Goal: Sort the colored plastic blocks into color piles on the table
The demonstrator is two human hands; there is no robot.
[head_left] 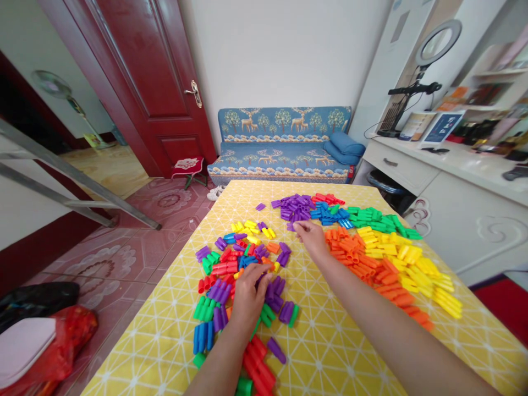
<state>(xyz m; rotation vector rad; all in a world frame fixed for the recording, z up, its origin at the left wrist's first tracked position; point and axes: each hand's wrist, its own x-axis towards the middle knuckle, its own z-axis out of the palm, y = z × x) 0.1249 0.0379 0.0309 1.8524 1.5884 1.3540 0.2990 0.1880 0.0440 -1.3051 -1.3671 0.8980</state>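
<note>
My right hand (312,237) pinches a purple plastic tube block (290,226) between thumb and fingertips, just in front of the purple pile (297,207). My left hand (251,289) is over the mixed-colour pile (225,268), its fingers curled down around a purple block that shows partly between thumb and fingers. Red, green, blue, yellow and orange blocks lie about this hand, some of them hidden under it. Beside my right forearm lies an orange pile (350,248). Loose near the left forearm is another purple block (276,350).
Sorted yellow (416,264), green (381,221), blue (329,213) and red (328,198) piles lie along the right and far side of the patterned yellow tablecloth (325,352). Beyond stands a blue sofa (280,157). A white dresser (462,192) is on the right, a metal ladder (74,170) on the left.
</note>
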